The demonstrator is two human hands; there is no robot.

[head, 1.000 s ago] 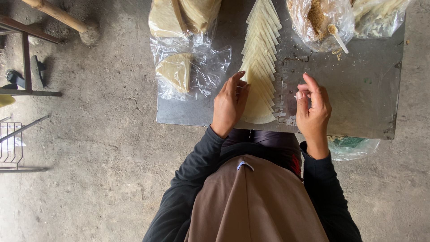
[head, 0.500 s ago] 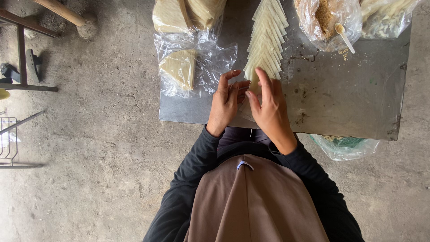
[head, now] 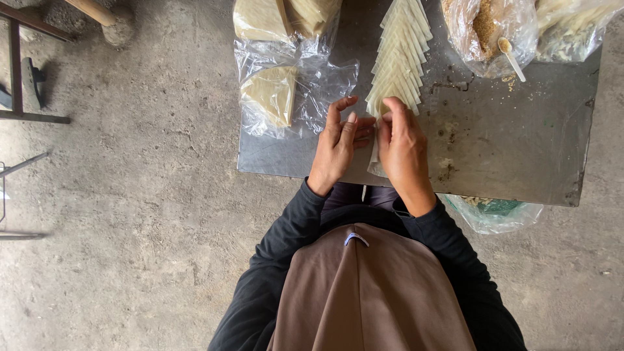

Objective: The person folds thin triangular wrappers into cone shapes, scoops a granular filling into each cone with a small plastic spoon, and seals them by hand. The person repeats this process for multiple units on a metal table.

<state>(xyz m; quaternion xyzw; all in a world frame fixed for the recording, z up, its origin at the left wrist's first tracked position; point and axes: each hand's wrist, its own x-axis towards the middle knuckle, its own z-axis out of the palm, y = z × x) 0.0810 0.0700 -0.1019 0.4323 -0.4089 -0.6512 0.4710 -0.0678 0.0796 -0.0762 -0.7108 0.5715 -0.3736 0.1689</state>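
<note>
- Head view: left hand [head: 339, 144] and right hand [head: 401, 144] are meeting at the near end of a fanned row of pale pastry sheets [head: 398, 62] on the metal table [head: 520, 149].
- Both hands are pinching the nearest sheet [head: 375, 162], fingers closed on it.
- Bagged wrappers [head: 273, 94] are lying left; filling bag with spoon [head: 511, 57] is sitting far right.

Plastic bag of brown crumbs [head: 489, 29] with spoon [head: 511, 57]; wrapped dough [head: 273, 94]; concrete floor [head: 130, 227].
</note>
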